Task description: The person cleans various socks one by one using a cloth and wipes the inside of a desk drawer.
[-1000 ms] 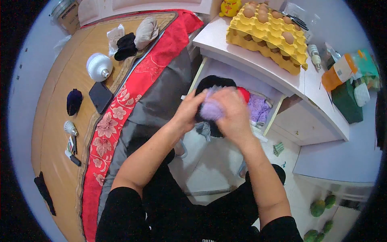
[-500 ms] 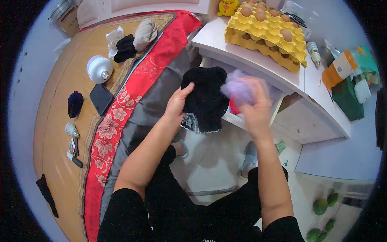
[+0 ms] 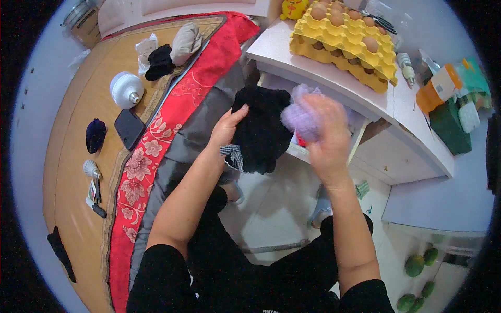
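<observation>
My left hand grips the left edge of a black fabric piece, thumb on top, and the cloth hangs in front of me. A black-and-white checked trim shows at its lower left corner. In my right hand is a fluffy lilac bundle, pressed near or against the right edge of the black fabric; whether they touch I cannot tell. The right fingers are partly blurred. Behind both hands an open drawer juts from the white cabinet, with something red partly visible inside.
Stacked yellow egg trays stand on the white cabinet top. At left, the bed mat carries a large bulb, a phone, a small bulb and dark cloth bundles. Green fruits lie on the floor at right.
The black fabric has shifted slightly left, and its checked corner has swung left. My right hand and the lilac bundle have moved a little, the bundle now less blurred.
</observation>
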A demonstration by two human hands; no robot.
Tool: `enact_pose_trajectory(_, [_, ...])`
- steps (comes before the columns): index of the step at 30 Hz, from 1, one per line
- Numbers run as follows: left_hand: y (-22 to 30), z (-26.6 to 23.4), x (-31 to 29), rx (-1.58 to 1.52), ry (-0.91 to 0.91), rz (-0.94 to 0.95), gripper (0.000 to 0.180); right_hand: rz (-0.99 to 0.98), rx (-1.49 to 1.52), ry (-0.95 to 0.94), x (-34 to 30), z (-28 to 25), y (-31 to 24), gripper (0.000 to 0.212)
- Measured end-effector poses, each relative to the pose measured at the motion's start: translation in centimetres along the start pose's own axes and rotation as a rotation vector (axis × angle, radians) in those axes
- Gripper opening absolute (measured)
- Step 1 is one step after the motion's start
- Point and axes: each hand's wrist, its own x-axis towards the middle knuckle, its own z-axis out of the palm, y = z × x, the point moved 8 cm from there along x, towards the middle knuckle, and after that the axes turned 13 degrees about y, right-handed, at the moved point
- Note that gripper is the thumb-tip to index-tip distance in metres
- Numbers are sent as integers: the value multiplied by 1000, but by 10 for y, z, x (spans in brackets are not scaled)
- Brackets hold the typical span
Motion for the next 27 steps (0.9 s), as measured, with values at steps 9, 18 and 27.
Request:
enact_pose_trajectory(9, [24, 2, -21, -142, 14, -69, 43, 698, 335, -571, -75, 53, 59, 25])
enact_pose_trajectory(18, [31, -5, -3, 577, 161, 649, 30, 1169, 890, -476, -80, 64, 36, 32])
enact_pose_trajectory(27, [-5, 30, -31, 599, -202, 252, 69, 849, 545, -383, -67, 53, 45, 29])
